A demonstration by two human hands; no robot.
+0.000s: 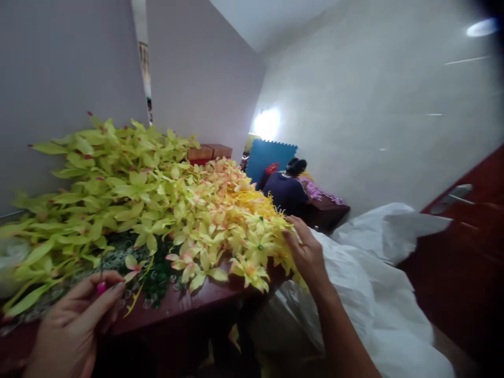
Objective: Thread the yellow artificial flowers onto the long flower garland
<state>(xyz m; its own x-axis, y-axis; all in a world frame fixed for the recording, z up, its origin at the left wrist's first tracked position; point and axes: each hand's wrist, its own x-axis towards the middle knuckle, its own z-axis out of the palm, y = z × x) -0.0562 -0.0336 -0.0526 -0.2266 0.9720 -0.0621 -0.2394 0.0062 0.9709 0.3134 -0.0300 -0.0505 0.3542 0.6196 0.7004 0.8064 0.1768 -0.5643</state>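
My left hand (79, 320) is at the lower left, thumb and fingers pinched on a thin dark rod with a pink handle (101, 288). Just beyond its fingertips are a small pink-tipped flower (134, 265) and a yellow strand. My right hand (309, 252) is at the right end of the heap, against yellow artificial flowers (260, 244); its fingers are bent together, and what they grip, if anything, I cannot make out. Yellow-green artificial flowers (134, 184) are heaped on the left, with pink-tinged ones (230, 176) and yellow thread-like pieces (252, 202) beside them.
Green and clear small pieces (157, 281) lie on the dark red table (177, 310) near its front edge. White plastic sheeting (366, 283) hangs at the right. Reddish boxes (210, 152) stand behind the flowers. Farther back, a person (285, 189) sits by a table with purple petals (321, 193).
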